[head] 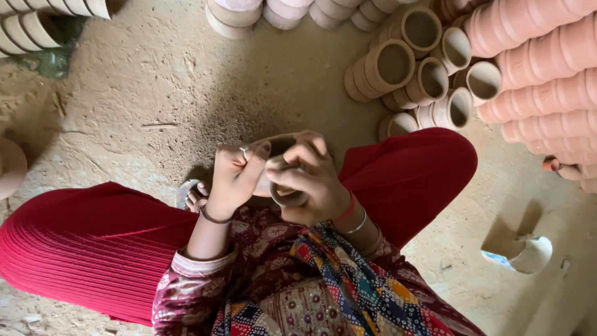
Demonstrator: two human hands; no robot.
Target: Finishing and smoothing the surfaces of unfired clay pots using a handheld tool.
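Note:
I sit on a dirt floor with red-clad knees spread. Both hands meet in front of me over a small unfired clay cup (278,147). My left hand (233,177), a ring on one finger and a bangle at the wrist, grips the cup's side with the thumb at its rim. My right hand (311,180) curls around a small rounded grey tool (287,198) pressed against the cup. Much of the cup is hidden by my fingers.
Stacks of clay cups lie on their sides at the upper right (429,68), orange ones at the far right (547,68), pale ones along the top (280,12) and top left (31,25). A white cup (525,254) lies at the right. My toes (196,198) show under my left arm.

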